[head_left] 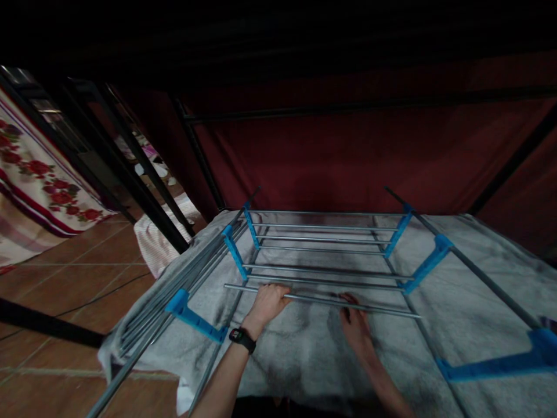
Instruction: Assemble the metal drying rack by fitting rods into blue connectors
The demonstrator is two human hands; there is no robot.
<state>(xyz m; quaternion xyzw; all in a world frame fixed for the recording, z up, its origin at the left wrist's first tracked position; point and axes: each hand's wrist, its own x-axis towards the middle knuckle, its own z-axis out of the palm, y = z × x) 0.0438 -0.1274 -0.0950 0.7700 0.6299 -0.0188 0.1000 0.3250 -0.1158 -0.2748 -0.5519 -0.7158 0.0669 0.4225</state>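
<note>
A loose grey metal tube (317,299) lies crosswise in front of me, its left end free near the frame's left side. My left hand (270,300), with a black watch (242,340) on the wrist, is closed around the tube left of its middle. My right hand (354,319) has its fingers curled at the tube farther right; its fingertips are partly hidden. Beyond is a rack frame of metal tubes joined by blue plastic brackets (426,264), with several crossbars fitted. Nearer me, a blue bracket (195,318) on the left and another blue bracket (496,363) on the right carry no crossbar.
More metal tubes (174,296) lie bundled along the left side. A grey blanket (313,354) covers the surface under the frame. Black metal posts (134,197) stand at the left, and a dark red curtain (331,162) hangs behind. Tiled floor (104,273) shows at lower left.
</note>
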